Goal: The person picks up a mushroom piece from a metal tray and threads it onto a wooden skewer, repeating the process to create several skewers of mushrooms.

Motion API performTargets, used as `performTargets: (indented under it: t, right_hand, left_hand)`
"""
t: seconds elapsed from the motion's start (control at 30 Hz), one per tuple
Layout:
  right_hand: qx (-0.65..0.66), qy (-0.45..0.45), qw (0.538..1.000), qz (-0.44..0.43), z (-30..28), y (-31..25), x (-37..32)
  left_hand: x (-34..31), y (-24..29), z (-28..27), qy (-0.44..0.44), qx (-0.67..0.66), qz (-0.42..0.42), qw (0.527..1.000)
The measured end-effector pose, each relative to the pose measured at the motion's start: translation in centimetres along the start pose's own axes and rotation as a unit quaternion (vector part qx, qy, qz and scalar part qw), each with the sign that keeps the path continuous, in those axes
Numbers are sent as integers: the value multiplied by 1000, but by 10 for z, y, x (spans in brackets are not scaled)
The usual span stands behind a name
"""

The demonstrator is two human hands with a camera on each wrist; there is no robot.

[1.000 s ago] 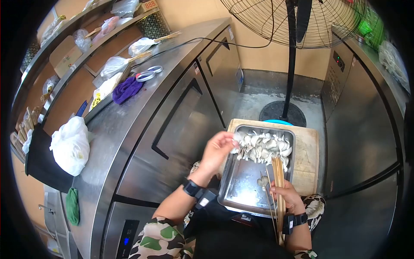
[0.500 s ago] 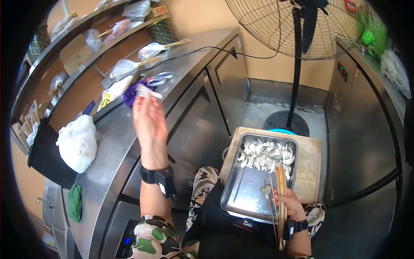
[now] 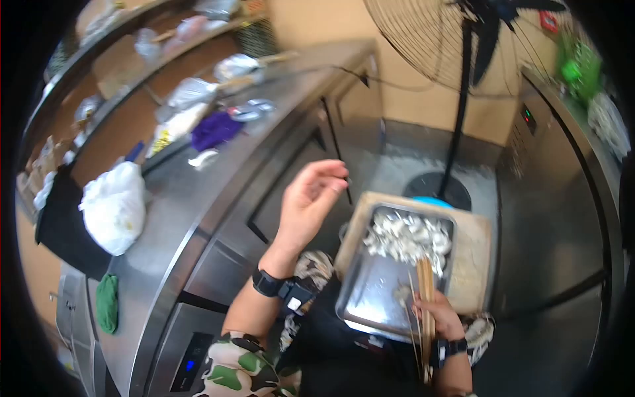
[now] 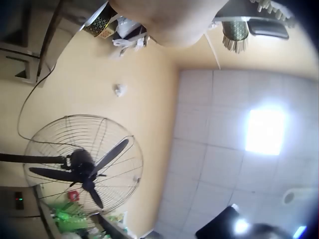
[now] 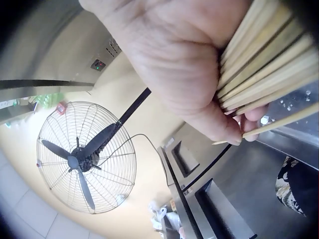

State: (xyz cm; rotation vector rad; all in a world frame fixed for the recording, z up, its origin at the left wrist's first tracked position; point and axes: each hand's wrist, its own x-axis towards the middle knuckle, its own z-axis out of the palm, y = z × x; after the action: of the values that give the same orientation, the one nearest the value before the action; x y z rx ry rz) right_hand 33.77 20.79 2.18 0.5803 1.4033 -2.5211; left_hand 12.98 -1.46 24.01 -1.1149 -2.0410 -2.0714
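Observation:
My left hand (image 3: 312,197) hangs in the air with relaxed, straight fingers and holds nothing, between the steel counter (image 3: 178,218) and the metal tray (image 3: 370,291). Only its wrist (image 4: 169,22) shows in the left wrist view. A small white piece (image 3: 202,159) lies on the counter near the purple cloth (image 3: 215,129). Sliced white mushrooms (image 3: 407,238) fill the far end of the tray, which rests on a wooden board (image 3: 476,264). My right hand (image 3: 436,311) grips a bundle of bamboo skewers (image 3: 424,291) over the tray's near end, and the fingers (image 5: 219,124) curl round the skewers (image 5: 264,59).
A standing fan (image 3: 463,99) is behind the board, its base (image 3: 436,188) on the floor. On the counter are a white plastic bag (image 3: 112,205), scissors (image 3: 251,109) and a green cloth (image 3: 106,304). Shelves (image 3: 132,59) hold bagged goods. Steel cabinets (image 3: 562,218) stand at the right.
My left hand took a white piece from the tray, carried it up to the counter by the purple cloth and let it go. It has swung back toward the tray empty.

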Motion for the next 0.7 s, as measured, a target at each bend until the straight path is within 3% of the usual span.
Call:
performTargets:
  t: [0.07,0.1,0.23,0.27,0.37,0.47,0.57,0.7]
  right_hand:
    - [-1,-47,998,-50,-4,6,2]
    - [5,-33,999,-37,-2,4,0]
    - [22,-29,999,-31,-12,6,3]
    - [21,-36,999,-35,-14,6,4]
    - [30,-39,998,-35,-13,3,5]
    - [36,-41,998,-36,-11,0,5]
    - [32,-44,998,-37,-9,-3,6]
    - [32,-51,997,-40,-10,-2,7]
  left_hand:
    - [-13,-39,21,-166,0,-100,981]
    - [-19,-58,29,-195,30,-132,971]
    - [-40,-150,38,-131,79,-225,962]
    - [-47,-180,33,-118,87,-212,966]
    - [-56,-217,34,-113,143,-287,941]
    - [-58,-236,43,-118,297,-220,922]
    - [-53,-239,61,-111,341,-195,913]
    - [-41,-242,87,-122,473,-188,852]
